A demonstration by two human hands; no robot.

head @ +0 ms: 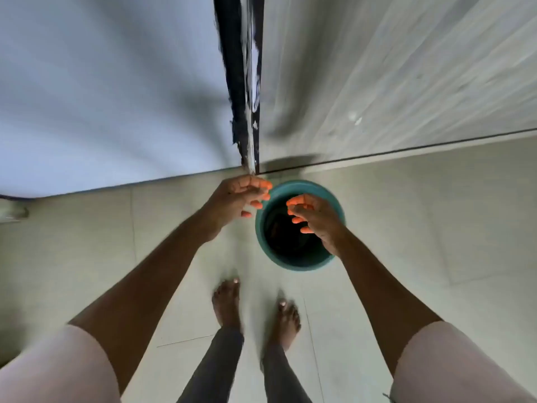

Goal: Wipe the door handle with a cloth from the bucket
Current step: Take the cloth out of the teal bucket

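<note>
A teal bucket (302, 264) stands on the tiled floor just in front of my bare feet. Its inside is dark, and something dark lies in it that I cannot make out. My right hand (319, 221) hovers over the bucket's mouth, fingers spread and curled, holding nothing. My left hand (236, 200) is at the bucket's left rim, beside the foot of the dark door edge (242, 82), fingers apart and empty. The door handle is not in view. No cloth can be told apart. The frame is blurred by motion.
A pale door panel (101, 82) fills the upper left and a grey streaked wall (392, 68) the upper right. Light floor tiles (436, 228) spread around the bucket. My feet (255, 306) stand close behind it.
</note>
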